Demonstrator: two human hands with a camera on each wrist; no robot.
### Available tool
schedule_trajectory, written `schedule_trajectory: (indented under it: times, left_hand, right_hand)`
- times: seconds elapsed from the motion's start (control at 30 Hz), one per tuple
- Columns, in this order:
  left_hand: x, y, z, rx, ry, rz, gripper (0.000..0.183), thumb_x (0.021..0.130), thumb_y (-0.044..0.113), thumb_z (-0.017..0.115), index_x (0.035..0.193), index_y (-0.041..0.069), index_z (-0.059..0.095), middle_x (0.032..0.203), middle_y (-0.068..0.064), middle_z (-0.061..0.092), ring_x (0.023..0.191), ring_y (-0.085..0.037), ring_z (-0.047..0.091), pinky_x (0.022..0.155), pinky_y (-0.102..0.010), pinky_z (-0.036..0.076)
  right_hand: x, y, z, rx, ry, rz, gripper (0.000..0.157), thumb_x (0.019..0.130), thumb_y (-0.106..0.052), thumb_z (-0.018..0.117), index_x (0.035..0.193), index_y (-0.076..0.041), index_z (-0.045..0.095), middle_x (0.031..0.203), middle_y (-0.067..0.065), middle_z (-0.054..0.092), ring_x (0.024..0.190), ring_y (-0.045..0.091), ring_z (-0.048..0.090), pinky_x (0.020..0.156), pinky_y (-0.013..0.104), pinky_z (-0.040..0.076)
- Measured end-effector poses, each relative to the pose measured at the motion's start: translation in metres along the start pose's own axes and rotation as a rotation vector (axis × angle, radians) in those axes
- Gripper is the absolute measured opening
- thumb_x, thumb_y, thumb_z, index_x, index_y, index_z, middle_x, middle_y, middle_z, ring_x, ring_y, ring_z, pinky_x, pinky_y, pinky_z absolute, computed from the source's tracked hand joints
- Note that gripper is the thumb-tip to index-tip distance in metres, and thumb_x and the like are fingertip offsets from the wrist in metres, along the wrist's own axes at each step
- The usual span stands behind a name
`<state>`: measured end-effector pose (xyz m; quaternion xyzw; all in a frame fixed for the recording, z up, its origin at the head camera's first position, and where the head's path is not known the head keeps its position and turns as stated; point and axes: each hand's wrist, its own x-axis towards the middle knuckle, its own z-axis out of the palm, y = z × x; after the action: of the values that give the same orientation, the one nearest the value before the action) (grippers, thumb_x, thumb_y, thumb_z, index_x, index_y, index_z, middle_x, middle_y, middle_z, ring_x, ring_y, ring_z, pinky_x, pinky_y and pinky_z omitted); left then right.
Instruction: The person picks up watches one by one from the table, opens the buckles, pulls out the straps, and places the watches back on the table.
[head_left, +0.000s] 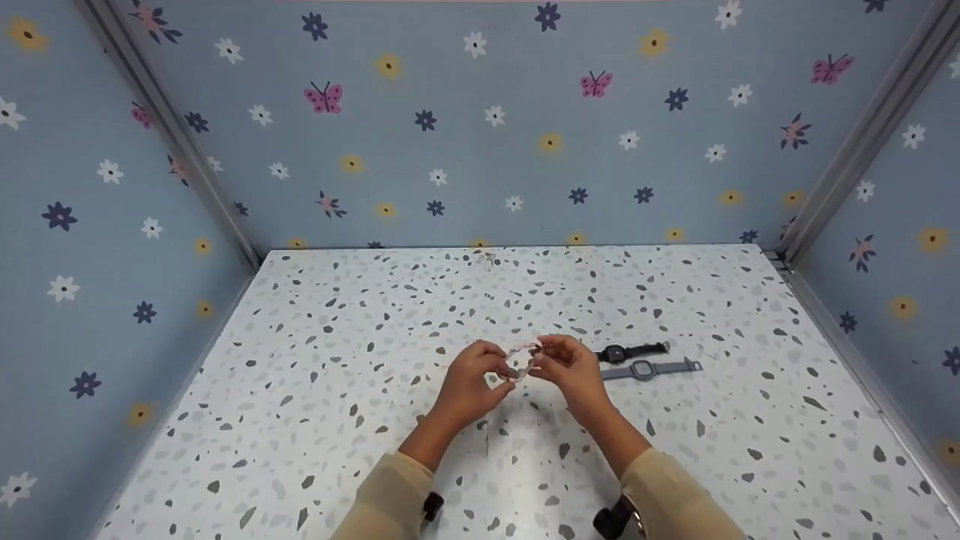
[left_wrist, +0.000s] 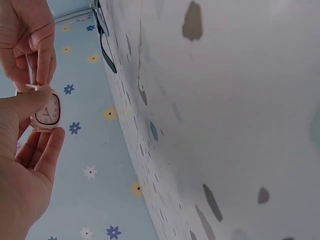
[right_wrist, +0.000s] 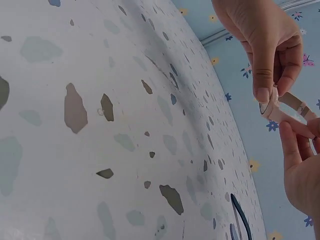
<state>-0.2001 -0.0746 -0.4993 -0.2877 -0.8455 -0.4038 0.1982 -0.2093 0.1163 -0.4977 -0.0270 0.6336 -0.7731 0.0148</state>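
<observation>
A pale pink wristwatch [left_wrist: 48,113] with a light, numbered dial is held up between both hands, its strap [right_wrist: 293,126] curved into a loop. My left hand [head_left: 471,381] grips the watch case, the thumb lying across its edge in the left wrist view. On the other side, my right hand [head_left: 576,376] pinches the strap between thumb and fingers. To the right of that hand lie a black watch [head_left: 615,354] and a grey-blue watch [head_left: 643,369], stretched out flat on the table. The right hand partly hides the grey-blue strap.
The white speckled table [head_left: 337,405] carries the two watches right of centre. Blue flowered panels [head_left: 480,150] enclose it at the back and both sides, joined by metal corner posts [head_left: 180,142].
</observation>
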Motion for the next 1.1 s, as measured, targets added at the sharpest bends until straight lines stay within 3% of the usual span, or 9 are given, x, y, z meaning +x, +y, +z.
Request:
schedule_trajectory:
  times: [0.1,0.23,0.37,0.47,0.63,0.77,0.93,1.1]
  left_hand:
    - [0.002,0.002,0.002,-0.12,-0.032,-0.042,0.017,0.074,-0.003,0.082,0.084,0.007,0.072,0.104,-0.007,0.061,0.094,-0.019,0.061,0.081,-0.028,0.055]
    - [0.004,0.004,0.001,-0.275,-0.049,-0.181,0.015,0.075,-0.001,0.081,0.086,0.005,0.072,0.107,-0.007,0.063,0.101,-0.022,0.062,0.083,-0.029,0.056]
    - [0.007,0.006,-0.001,-0.39,-0.026,-0.318,0.018,0.078,0.005,0.082,0.092,0.003,0.072,0.106,-0.01,0.065,0.1,-0.029,0.064,0.083,-0.035,0.057]
    - [0.008,0.007,-0.003,-0.442,-0.04,-0.369,0.026,0.08,0.007,0.081,0.103,0.001,0.07,0.108,-0.017,0.064,0.101,-0.037,0.063,0.085,-0.042,0.056]
    - [0.01,0.008,-0.001,-0.456,-0.109,-0.406,0.037,0.083,0.013,0.08,0.116,0.002,0.068,0.113,-0.015,0.065,0.104,-0.033,0.062,0.088,-0.045,0.054]
    - [0.01,0.009,0.003,-0.429,-0.139,-0.38,0.03,0.084,0.017,0.079,0.11,0.003,0.072,0.104,-0.009,0.071,0.096,-0.024,0.066,0.083,-0.042,0.056]
    - [0.01,0.012,0.006,-0.386,-0.139,-0.372,0.019,0.084,0.018,0.079,0.099,0.007,0.076,0.09,0.0,0.073,0.084,-0.014,0.067,0.072,-0.029,0.056]
    - [0.009,0.015,0.009,-0.401,-0.11,-0.392,0.016,0.082,0.016,0.08,0.096,0.008,0.077,0.087,0.002,0.073,0.083,-0.011,0.067,0.072,-0.026,0.056]
  right_hand:
    - [0.0,-0.001,-0.006,0.021,0.021,0.012,0.03,0.089,0.007,0.065,0.118,0.01,0.057,0.106,0.023,0.061,0.094,0.029,0.065,0.083,0.04,0.057]
    - [-0.001,-0.003,-0.012,0.041,0.033,0.047,0.028,0.089,0.008,0.065,0.117,0.007,0.059,0.104,0.019,0.061,0.095,0.029,0.065,0.083,0.039,0.057]
    - [-0.005,-0.005,-0.018,0.017,-0.014,0.036,0.029,0.088,0.008,0.066,0.117,0.008,0.059,0.106,0.021,0.061,0.095,0.028,0.064,0.083,0.039,0.057]
    - [-0.008,-0.009,-0.022,-0.011,-0.057,0.0,0.029,0.088,0.005,0.068,0.116,0.007,0.061,0.109,0.025,0.061,0.095,0.027,0.064,0.082,0.04,0.057]
    - [-0.012,-0.015,-0.027,-0.046,-0.121,-0.051,0.03,0.087,0.001,0.07,0.115,0.006,0.062,0.109,0.025,0.062,0.097,0.028,0.064,0.083,0.04,0.057]
    - [-0.014,-0.019,-0.03,-0.086,-0.18,-0.091,0.031,0.088,-0.001,0.071,0.116,0.008,0.061,0.111,0.027,0.061,0.1,0.032,0.063,0.085,0.041,0.057]
    - [-0.016,-0.023,-0.035,-0.206,-0.208,-0.152,0.031,0.086,-0.002,0.073,0.114,0.006,0.063,0.108,0.024,0.062,0.098,0.03,0.062,0.082,0.037,0.057]
    - [-0.021,-0.026,-0.038,-0.365,-0.221,-0.23,0.033,0.086,0.003,0.072,0.118,0.002,0.063,0.108,0.023,0.065,0.101,0.035,0.063,0.081,0.03,0.057]
